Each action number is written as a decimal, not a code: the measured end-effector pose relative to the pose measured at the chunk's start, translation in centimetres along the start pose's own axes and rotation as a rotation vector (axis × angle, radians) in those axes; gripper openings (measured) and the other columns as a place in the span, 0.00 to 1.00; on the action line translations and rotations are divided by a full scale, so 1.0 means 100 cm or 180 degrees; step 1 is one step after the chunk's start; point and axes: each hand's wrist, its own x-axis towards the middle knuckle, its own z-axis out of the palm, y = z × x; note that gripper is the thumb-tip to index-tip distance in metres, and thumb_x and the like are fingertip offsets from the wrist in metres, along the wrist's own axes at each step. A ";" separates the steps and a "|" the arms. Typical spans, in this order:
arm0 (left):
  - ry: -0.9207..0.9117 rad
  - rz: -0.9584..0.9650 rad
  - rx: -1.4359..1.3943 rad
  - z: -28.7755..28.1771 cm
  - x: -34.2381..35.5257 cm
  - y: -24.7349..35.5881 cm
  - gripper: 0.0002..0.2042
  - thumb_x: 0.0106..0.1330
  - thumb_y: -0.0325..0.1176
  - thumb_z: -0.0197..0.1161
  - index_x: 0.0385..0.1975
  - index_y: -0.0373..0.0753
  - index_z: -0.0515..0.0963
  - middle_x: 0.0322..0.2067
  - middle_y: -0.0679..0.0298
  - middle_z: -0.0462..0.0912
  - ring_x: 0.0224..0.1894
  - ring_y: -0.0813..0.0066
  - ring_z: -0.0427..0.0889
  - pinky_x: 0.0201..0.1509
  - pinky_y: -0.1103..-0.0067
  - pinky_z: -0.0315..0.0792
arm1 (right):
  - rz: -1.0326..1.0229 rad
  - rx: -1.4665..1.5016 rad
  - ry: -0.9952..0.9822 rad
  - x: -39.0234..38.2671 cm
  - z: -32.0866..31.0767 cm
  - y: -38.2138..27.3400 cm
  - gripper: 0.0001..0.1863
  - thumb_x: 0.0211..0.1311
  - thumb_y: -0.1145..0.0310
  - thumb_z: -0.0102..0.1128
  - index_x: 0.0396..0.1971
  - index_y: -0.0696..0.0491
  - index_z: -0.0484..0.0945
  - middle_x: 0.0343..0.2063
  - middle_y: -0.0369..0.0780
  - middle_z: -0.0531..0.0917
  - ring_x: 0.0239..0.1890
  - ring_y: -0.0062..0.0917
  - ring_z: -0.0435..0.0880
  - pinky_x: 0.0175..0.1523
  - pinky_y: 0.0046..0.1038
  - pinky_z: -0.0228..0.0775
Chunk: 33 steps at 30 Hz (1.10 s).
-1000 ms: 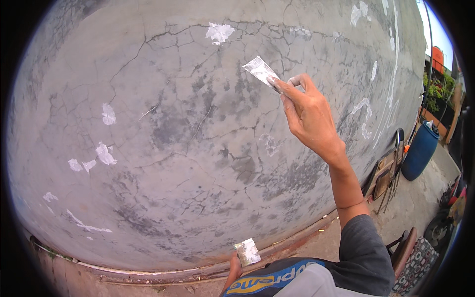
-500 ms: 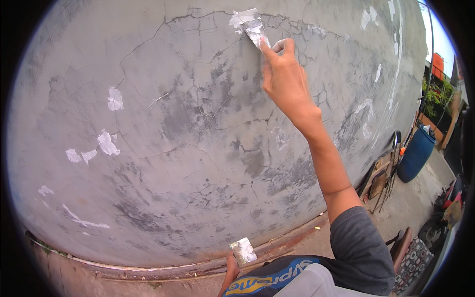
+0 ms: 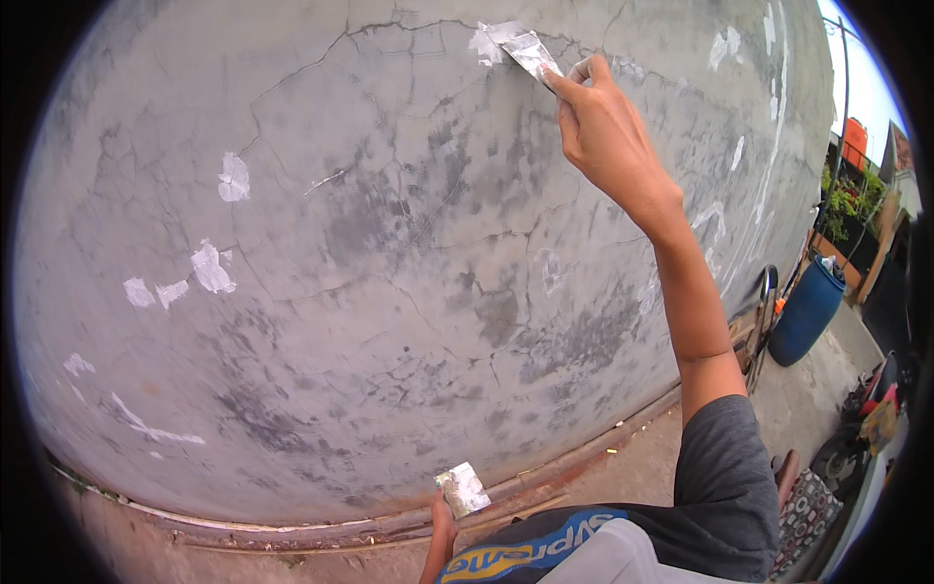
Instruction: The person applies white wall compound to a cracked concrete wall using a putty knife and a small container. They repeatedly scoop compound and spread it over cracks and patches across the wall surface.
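Note:
My right hand (image 3: 615,131) is raised to a cracked grey wall (image 3: 321,321), fingers pinched on a putty knife (image 3: 531,56). White filler coats its flat blade, whose edge lies at a fresh white patch (image 3: 486,45) over a long crack. Low down, close to my body, my left hand (image 3: 443,514) grips a square plate (image 3: 464,490) smeared with white filler; most of its fingers are hidden. Smaller white patches (image 3: 212,268) dot the wall on the left.
At the right stands a blue plastic barrel (image 3: 808,310) on the concrete ground, with wood pieces beside it. A motorbike (image 3: 856,438) and a patterned cushion (image 3: 808,521) are nearer at the lower right. A low ledge (image 3: 321,537) runs along the wall's foot.
My right hand and the putty knife have shifted right, and the blade has tilted flatter. More of the white patch shows left of it. The left hand's plate sits slightly further left and higher.

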 end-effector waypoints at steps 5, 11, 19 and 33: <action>-0.0120 -0.0134 -0.0155 -0.019 0.021 -0.025 0.22 0.70 0.45 0.44 0.51 0.34 0.71 0.47 0.57 0.78 0.46 0.64 0.80 0.51 0.69 0.74 | -0.0297 0.0162 0.0007 0.002 -0.024 0.000 0.16 0.61 0.77 0.50 0.47 0.56 0.79 0.35 0.46 0.74 0.31 0.38 0.77 0.40 0.34 0.70; -0.0066 -0.0371 -0.0276 -0.019 0.031 -0.035 0.23 0.69 0.47 0.46 0.52 0.35 0.71 0.47 0.58 0.78 0.46 0.64 0.80 0.52 0.70 0.74 | -0.0549 -0.0053 0.0106 0.026 -0.007 0.007 0.16 0.61 0.78 0.50 0.47 0.55 0.79 0.36 0.45 0.74 0.29 0.39 0.77 0.37 0.36 0.69; 0.0065 -0.0046 -0.0110 -0.001 0.003 -0.008 0.23 0.71 0.46 0.41 0.53 0.34 0.70 0.47 0.57 0.79 0.46 0.60 0.80 0.51 0.64 0.75 | -0.0156 0.0542 -0.0052 -0.035 -0.007 0.036 0.19 0.60 0.81 0.51 0.51 0.52 0.77 0.39 0.44 0.72 0.25 0.32 0.76 0.33 0.31 0.68; -0.0033 0.0010 -0.0135 0.003 0.003 -0.013 0.22 0.70 0.46 0.44 0.51 0.34 0.72 0.47 0.57 0.78 0.46 0.64 0.80 0.51 0.69 0.74 | 0.0338 0.0583 0.0578 -0.037 0.050 0.025 0.19 0.60 0.80 0.51 0.52 0.54 0.75 0.38 0.44 0.71 0.25 0.31 0.73 0.33 0.30 0.68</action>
